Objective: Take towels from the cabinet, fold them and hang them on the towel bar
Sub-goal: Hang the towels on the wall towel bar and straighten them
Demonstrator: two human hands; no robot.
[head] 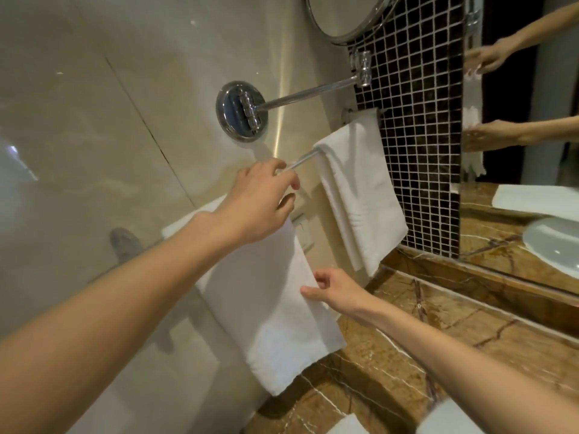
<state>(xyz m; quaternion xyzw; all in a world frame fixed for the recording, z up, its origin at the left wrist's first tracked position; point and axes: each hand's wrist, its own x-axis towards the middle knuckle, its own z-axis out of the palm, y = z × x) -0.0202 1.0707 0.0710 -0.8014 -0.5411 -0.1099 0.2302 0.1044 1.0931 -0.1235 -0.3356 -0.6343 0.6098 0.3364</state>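
A chrome towel bar runs along the beige wall. A folded white towel hangs over its far end by the mosaic tiles. A second folded white towel hangs over the near end, down to the counter. My left hand lies on top of this towel at the bar, fingers loosely bent, fingertips by the bare rod. My right hand pinches the right edge of the near towel about halfway down.
A round shaving mirror on a chrome swing arm juts out above the bar. Brown marble counter lies below right, with a wall mirror reflecting my hands and a white basin.
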